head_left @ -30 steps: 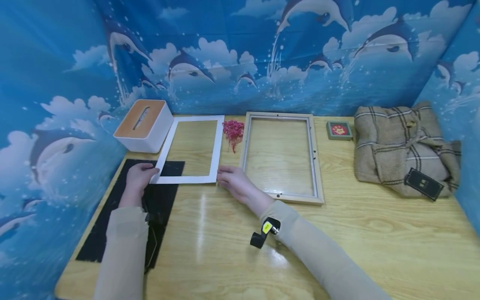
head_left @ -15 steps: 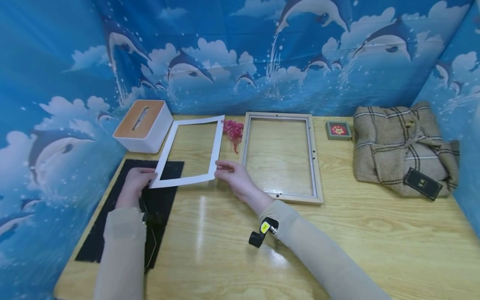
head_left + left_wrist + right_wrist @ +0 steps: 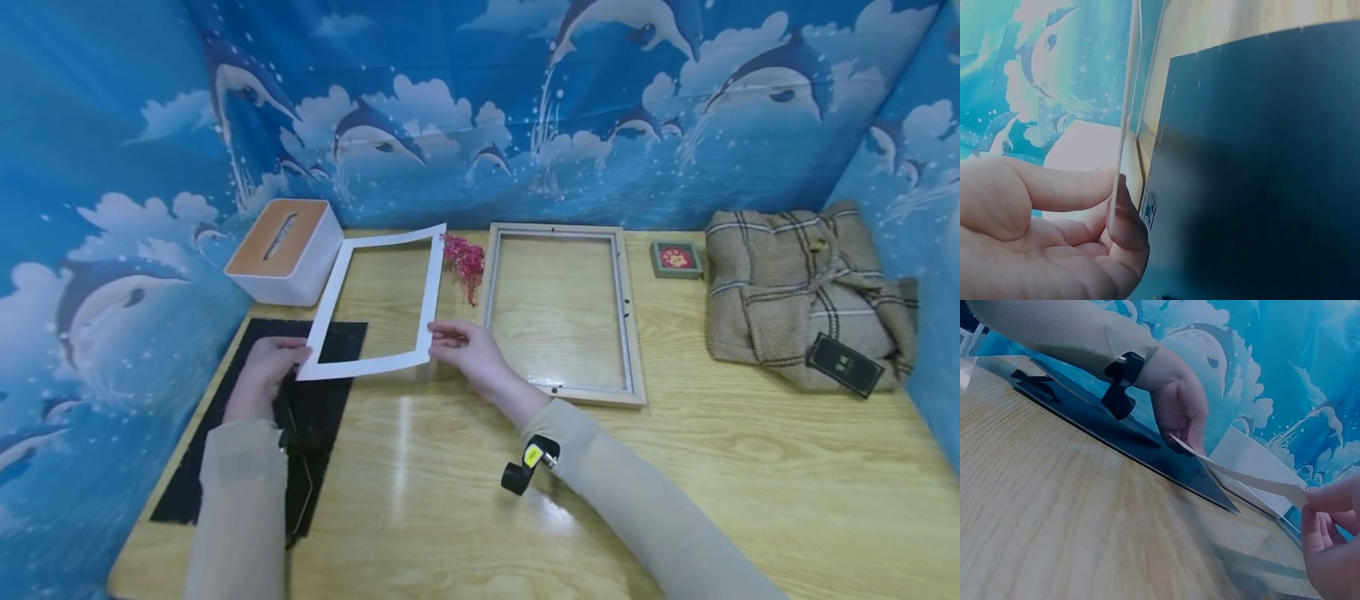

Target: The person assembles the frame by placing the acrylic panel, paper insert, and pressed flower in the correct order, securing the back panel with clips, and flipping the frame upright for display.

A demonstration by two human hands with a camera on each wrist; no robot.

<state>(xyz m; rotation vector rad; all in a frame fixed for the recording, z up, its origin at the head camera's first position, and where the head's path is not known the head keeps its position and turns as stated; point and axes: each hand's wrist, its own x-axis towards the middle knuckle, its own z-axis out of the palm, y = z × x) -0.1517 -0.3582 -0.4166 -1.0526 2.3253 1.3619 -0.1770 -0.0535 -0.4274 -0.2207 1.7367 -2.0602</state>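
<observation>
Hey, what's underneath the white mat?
Through the opening in the white mat, the table and a corner of the black board show; what its border covers can't be seen.

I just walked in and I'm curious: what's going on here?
A person's left hand and right hand pinch a white border near its two closer corners, its near edge raised above the table. To the right, a wooden frame lies flat, with pink flowers between it and the border.

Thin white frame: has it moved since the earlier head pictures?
Yes. Against the black panel, the near left corner of the thin white frame has come slightly nearer; against the wooden frame, its far right corner shows slightly higher.
</observation>
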